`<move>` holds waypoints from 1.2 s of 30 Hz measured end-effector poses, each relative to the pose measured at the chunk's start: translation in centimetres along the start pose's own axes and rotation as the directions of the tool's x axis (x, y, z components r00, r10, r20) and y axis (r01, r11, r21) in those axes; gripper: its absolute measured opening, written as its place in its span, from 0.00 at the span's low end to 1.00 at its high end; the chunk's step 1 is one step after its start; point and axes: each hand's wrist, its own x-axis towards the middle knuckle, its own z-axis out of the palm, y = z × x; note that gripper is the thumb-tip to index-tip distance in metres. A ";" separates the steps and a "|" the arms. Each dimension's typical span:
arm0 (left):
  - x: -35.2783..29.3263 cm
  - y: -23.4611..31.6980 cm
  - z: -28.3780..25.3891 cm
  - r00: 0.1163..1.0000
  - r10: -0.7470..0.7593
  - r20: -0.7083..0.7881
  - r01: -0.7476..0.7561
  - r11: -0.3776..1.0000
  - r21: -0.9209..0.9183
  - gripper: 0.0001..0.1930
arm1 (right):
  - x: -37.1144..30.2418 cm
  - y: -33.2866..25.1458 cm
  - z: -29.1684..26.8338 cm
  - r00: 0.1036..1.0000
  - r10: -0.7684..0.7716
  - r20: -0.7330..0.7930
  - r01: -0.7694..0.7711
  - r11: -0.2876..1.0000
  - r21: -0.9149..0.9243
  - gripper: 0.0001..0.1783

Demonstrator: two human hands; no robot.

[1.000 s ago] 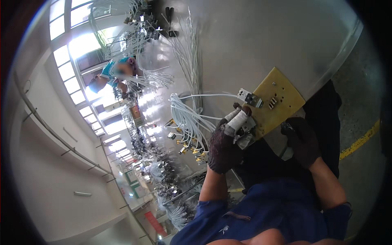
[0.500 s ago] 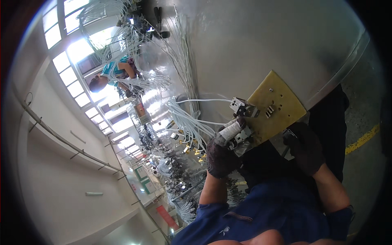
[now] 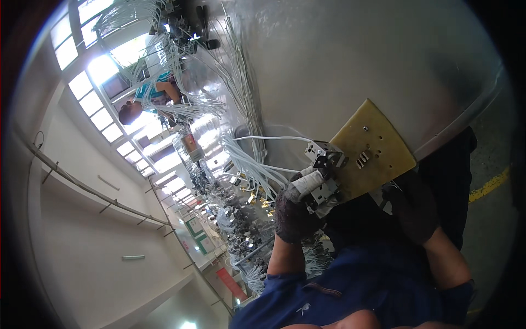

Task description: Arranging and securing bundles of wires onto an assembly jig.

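My left hand (image 3: 296, 213), in a dark knitted glove with white tape round one finger, is closed on a metal bracket (image 3: 324, 192) at the left edge of a yellow board (image 3: 378, 156). Just above the taped finger, a metal housing (image 3: 318, 151) with a black part sits against the same edge, with a white cable (image 3: 274, 137) running left from it. The board has small holes and short metal pins. Below its lower right edge, my gloved right hand (image 3: 414, 207) is closed round a flat metal piece (image 3: 386, 196), mostly hidden by the fingers.
A grey metal table (image 3: 329, 66) spreads beyond the board. Bundled white cables (image 3: 246, 93) lie along its left side, beside a black-handled tool (image 3: 207, 30). Heaped metal parts (image 3: 238, 219) stand at left. Farther off, another person (image 3: 150, 98) bends over cables.
The view has shifted slightly. The bracket under my left fingers shows more of its face now. Both hands keep nearly the same places by the board.
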 end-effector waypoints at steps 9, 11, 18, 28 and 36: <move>-0.2 0.7 0.1 0.993 0.096 -0.070 -0.079 0.974 0.210 0.31 | -0.2 0.0 0.5 0.995 0.077 -0.063 -0.069 0.990 0.121 0.17; -0.2 0.3 0.2 0.985 0.149 -0.091 -0.119 0.955 0.270 0.31 | -0.4 0.1 0.3 0.983 0.184 -0.017 -0.174 0.953 0.246 0.16; -1.4 0.3 0.5 0.989 0.075 -0.131 -0.033 0.955 0.296 0.26 | -1.5 1.0 -1.4 0.981 0.155 0.115 -0.141 0.983 -0.121 0.15; -3.6 -0.8 0.5 0.977 -0.037 -0.211 0.109 0.934 0.339 0.31 | -1.5 0.9 -2.4 0.987 -0.018 0.160 0.047 0.983 -0.177 0.16; 0.2 1.4 -1.0 0.994 0.022 0.108 -0.082 0.802 0.591 0.37 | -1.0 0.1 -1.4 0.973 0.227 0.048 -0.229 0.972 0.057 0.11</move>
